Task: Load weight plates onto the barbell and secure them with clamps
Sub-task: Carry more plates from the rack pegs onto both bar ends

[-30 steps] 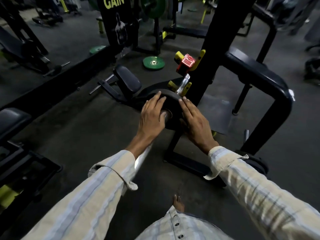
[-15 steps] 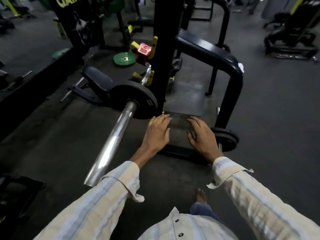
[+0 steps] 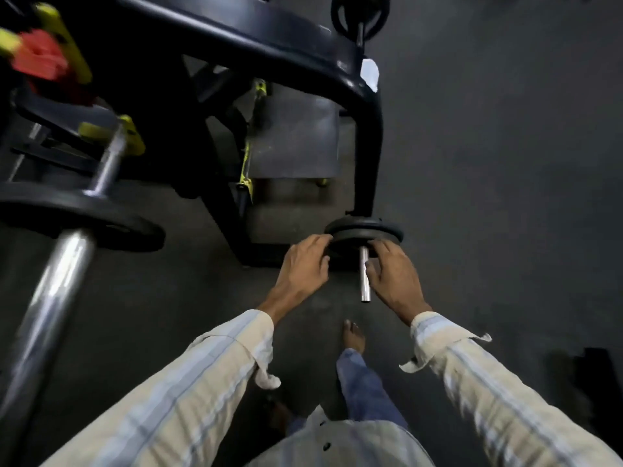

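While the person bends low over the dark floor, both hands reach for a small black weight plate (image 3: 364, 230) that sits on a short silver peg (image 3: 364, 278) at the foot of the black rack (image 3: 367, 136). The left hand (image 3: 303, 267) has its fingers curled over the left edge of this plate, and the right hand (image 3: 394, 274) has its fingers curled over the right edge, with the peg sticking out between the 2 hands. If the grip is tight or only a light touch, I cannot tell. Far to the left of the peg lies the shiny barbell (image 3: 57, 274), and 1 big black plate (image 3: 81, 210) is on it already. Above that big plate there is a red and yellow part (image 3: 43, 59), too blurry to name. Just below the peg a bare foot (image 3: 353, 335) stands on the floor. Striped sleeves (image 3: 188, 382) cover both arms. High above the peg, another black plate (image 3: 360, 11) hangs at the top of the rack
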